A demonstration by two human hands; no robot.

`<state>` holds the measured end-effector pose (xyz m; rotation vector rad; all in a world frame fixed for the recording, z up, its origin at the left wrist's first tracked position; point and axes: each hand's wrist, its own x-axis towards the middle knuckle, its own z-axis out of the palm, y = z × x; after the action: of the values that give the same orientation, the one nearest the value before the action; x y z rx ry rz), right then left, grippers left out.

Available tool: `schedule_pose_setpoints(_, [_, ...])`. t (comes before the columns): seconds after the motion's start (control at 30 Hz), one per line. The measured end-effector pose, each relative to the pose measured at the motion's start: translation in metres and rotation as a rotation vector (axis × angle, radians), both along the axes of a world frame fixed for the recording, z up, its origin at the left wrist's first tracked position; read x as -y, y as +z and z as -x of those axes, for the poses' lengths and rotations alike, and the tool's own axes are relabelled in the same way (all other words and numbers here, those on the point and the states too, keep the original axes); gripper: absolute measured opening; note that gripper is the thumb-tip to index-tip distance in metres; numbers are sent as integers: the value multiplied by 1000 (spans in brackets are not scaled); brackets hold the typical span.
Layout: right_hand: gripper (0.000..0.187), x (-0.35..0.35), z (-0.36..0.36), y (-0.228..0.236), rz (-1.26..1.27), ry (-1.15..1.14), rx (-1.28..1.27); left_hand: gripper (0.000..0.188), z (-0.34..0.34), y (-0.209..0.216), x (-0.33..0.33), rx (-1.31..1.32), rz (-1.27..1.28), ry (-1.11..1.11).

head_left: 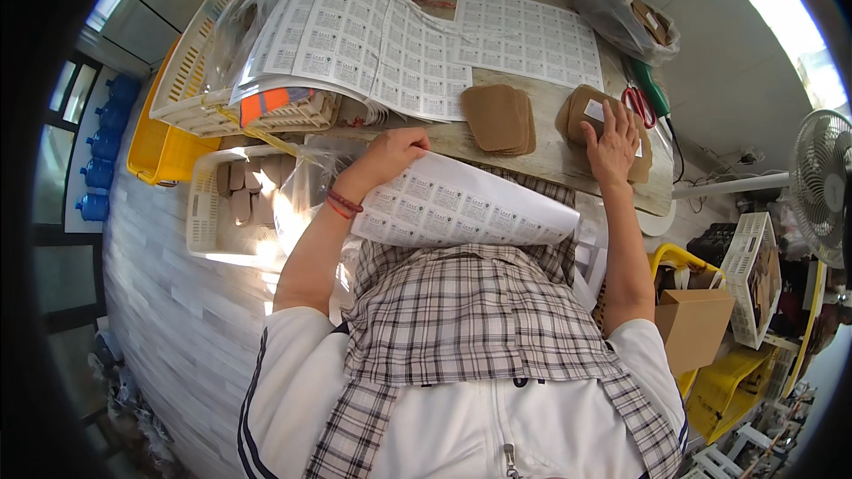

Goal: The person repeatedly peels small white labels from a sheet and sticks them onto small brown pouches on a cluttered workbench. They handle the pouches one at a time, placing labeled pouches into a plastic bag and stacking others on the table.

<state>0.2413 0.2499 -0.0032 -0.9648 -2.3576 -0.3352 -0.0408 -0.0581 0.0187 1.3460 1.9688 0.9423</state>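
Observation:
My left hand (395, 155) is closed on the upper left corner of a sheet of printed labels (461, 206), which curls across my lap below the table's front edge. With fingers spread, my right hand (612, 144) rests on a stack of brown rounded pieces (572, 115). Small white labels show beside its fingers on the top piece. A second stack of brown pieces (495, 120) sits to its left. Farther back, more label sheets (355, 40) lie overlapping, partly over a cream plastic basket, and another label sheet (531, 35) lies flat on the table.
Red-handled scissors (637, 105) and a green-handled tool (652, 84) lie right of the right stack. Behind them sits a plastic bag (612, 18). A cream crate (202, 213) with brown pieces stands at lower left. A cardboard box (697, 324) and a fan (821, 182) are on the right.

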Motion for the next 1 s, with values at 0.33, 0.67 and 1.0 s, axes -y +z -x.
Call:
schedule_pose_setpoints(0.33, [36, 134, -30, 0, 1110, 205, -574, 14, -11, 2, 63, 124, -40, 223])
schedule_pose_setpoints(0.67, [26, 86, -78, 22, 1088, 140, -550, 26, -25, 17, 36, 557, 57, 136])
schedule_pose_setpoints(1.0, [17, 180, 53, 62, 880, 523, -284, 32, -35, 30, 27, 504, -118, 219])
